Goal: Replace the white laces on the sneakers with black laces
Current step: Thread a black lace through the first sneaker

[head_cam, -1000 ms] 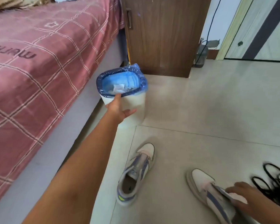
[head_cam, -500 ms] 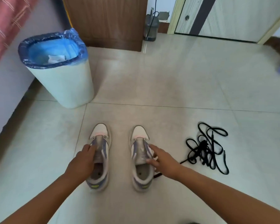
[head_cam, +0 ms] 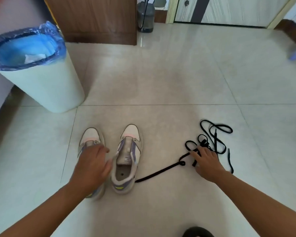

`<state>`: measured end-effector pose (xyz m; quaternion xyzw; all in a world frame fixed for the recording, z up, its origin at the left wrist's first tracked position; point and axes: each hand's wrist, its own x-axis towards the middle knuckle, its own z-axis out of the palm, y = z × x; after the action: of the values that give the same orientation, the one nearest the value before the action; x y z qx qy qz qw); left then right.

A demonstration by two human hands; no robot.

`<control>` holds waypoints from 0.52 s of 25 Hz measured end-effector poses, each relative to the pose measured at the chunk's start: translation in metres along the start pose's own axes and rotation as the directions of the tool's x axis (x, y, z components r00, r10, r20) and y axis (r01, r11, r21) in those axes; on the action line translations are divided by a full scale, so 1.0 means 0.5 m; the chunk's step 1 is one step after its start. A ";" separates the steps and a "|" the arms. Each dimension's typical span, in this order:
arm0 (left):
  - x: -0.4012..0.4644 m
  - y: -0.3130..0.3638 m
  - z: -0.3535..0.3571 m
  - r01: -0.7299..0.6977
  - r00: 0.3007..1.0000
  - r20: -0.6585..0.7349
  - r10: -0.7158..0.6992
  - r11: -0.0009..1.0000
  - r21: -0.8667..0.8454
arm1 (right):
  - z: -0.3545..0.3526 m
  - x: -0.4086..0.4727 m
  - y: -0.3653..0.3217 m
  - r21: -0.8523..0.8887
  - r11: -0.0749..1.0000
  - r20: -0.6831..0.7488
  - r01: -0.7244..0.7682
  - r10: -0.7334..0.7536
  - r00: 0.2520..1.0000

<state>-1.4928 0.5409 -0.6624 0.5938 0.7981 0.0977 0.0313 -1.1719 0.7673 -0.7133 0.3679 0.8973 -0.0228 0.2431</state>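
- Two sneakers side by side on the tiled floor (head_cam: pixel 160 79), toes pointing far, both unlaced.
- Left sneaker (head_cam: pixel 90 139): white toe, pink strip, mostly covered by the left hand (head_cam: pixel 92 166).
- Left hand lies over the left sneaker's tongue and opening, fingers loosely spread and reaching toward the other shoe; whether it grips the shoe, cannot tell.
- Right sneaker (head_cam: pixel 126 161): just right of the left one, not touched by either hand, tongue up, opening visible, purple side stripes, yellow mark at heel.
- Black laces (head_cam: pixel 212 139): loose tangle on the floor, right of the sneakers; one strand runs near-left from the pile and ends just beside the right sneaker's heel.
- Right hand (head_cam: pixel 207 163) is down on the near edge of the lace tangle, fingers bent onto the strands, touching them; a firm pinch is not clear.
- Hands well apart, one on each side of the right sneaker.
- Trash bin (head_cam: pixel 41 82): white, blue bag liner, far left, white scraps inside; what the scraps are, cannot tell.
- Wooden cabinet (head_cam: pixel 92 17) far centre-left, door (head_cam: pixel 220 9) far right.
- Dark object at the near edge, bottom right, unclear.
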 end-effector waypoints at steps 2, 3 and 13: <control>0.002 0.048 0.019 -0.277 0.932 0.249 0.263 0.961 0.023 | -0.001 0.018 -0.054 -0.082 0.970 -0.094 0.230 -0.237 0.967; 0.001 0.061 0.034 -0.357 0.859 0.411 0.306 0.932 0.052 | -0.004 0.021 -0.087 -0.086 0.940 -0.095 0.331 -0.338 0.936; 0.016 0.104 0.015 -0.077 0.819 0.572 0.048 0.997 0.027 | -0.185 0.097 -0.034 0.916 0.355 0.136 -0.188 0.165 0.977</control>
<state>-1.4449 0.5639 -0.6591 0.6224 0.7342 -0.1030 0.2510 -1.2519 0.8067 -0.6562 0.5343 0.6839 -0.4967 0.0065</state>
